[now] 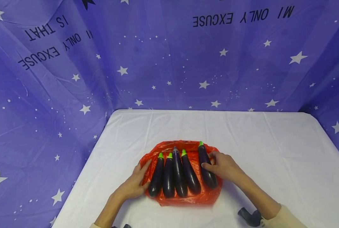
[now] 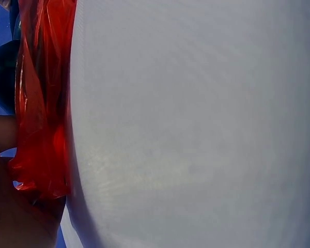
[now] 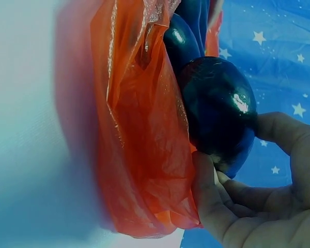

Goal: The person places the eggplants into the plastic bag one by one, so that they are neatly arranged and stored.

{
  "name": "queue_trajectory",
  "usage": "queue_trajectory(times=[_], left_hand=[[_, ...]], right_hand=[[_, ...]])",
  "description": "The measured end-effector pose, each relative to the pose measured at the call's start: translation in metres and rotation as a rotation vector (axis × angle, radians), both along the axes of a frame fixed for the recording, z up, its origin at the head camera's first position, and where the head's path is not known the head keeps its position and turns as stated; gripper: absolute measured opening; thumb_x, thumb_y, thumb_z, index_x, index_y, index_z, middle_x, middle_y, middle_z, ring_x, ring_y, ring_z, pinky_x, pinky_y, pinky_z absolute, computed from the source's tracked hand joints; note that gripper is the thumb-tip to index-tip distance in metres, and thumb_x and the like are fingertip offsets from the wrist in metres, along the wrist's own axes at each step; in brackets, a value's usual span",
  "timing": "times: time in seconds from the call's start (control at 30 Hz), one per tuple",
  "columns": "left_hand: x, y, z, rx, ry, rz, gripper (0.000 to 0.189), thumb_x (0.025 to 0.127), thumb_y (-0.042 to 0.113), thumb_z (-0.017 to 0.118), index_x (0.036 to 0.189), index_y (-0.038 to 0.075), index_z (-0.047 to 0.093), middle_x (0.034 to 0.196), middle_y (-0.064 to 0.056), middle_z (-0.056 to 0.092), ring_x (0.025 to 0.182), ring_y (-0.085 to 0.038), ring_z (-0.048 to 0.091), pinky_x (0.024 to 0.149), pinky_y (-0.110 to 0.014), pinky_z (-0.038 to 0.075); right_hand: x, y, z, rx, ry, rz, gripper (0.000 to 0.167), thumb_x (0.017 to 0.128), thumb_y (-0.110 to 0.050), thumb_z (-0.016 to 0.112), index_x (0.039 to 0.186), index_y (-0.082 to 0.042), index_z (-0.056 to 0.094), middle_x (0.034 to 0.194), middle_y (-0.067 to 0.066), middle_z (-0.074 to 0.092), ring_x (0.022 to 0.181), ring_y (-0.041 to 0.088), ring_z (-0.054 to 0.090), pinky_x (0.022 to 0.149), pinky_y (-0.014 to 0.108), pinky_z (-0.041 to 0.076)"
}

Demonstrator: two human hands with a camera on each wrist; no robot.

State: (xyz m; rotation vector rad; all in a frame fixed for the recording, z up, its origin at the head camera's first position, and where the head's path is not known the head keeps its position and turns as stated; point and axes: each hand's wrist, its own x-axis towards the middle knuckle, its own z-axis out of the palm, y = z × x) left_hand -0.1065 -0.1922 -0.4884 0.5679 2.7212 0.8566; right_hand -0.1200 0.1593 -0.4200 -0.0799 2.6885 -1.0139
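Several dark purple eggplants with mostly bright green stem ends lie roughly side by side on a crumpled red plastic bag [image 1: 186,200] in the head view. My right hand [image 1: 224,165] holds the rightmost eggplant [image 1: 207,169], thumb on top and fingers along its right side. The right wrist view shows the rounded end of this eggplant [image 3: 217,108] between thumb and fingers, beside the bag [image 3: 144,144]. At the bag's left edge, my left hand [image 1: 135,185] rests with fingers extended, its thumb close to the leftmost eggplant [image 1: 156,177]. In the left wrist view, red plastic [image 2: 44,103] partly hides that hand.
A white cloth covers the table [image 1: 243,133]. Purple curtains [image 1: 172,57] with stars and lettering stand behind it and at both sides. Near the right forearm a dark curved object [image 1: 250,217] shows at the sleeve.
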Motion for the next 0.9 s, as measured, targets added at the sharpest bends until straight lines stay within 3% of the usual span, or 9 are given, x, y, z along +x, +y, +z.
queue_trajectory(times=[0.9], left_hand=[[0.000, 0.001, 0.001, 0.001, -0.020, 0.013, 0.083, 0.083, 0.009, 0.067, 0.152, 0.011, 0.021, 0.151, -0.021, 0.018, 0.138, -0.034, 0.021, 0.107, -0.050, 0.028]], right_hand=[[-0.004, -0.007, -0.016, 0.004, -0.008, 0.029, 0.032, 0.079, -0.025, 0.075, 0.097, -0.003, 0.060, 0.063, 0.002, 0.050, 0.055, 0.014, 0.047, 0.051, 0.028, 0.041]])
